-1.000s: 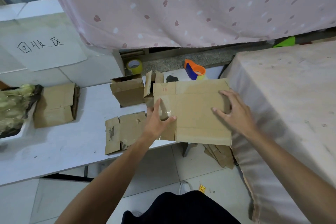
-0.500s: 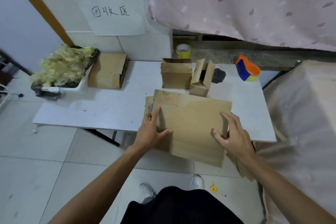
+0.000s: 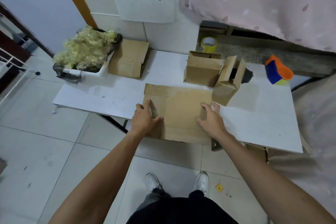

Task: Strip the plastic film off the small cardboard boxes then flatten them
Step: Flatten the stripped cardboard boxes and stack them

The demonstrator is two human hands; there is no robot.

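Holding flattened cardboard box (image 3: 181, 111) over table (image 3: 91, 96) edge, left hand (image 3: 145, 121) gripping its left side, thumb on top, right hand (image 3: 211, 121) apparently clasping right edge.

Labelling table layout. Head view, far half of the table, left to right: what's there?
Crumpled plastic film heap → flattened cardboard stack → open cardboard box → tilted open box → orange-and-blue tape dispenser.

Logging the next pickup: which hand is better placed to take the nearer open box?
Right, probably. The right hand grips the sheet at its right edge, just beside the open box. The left hand holds the left edge, farther away.
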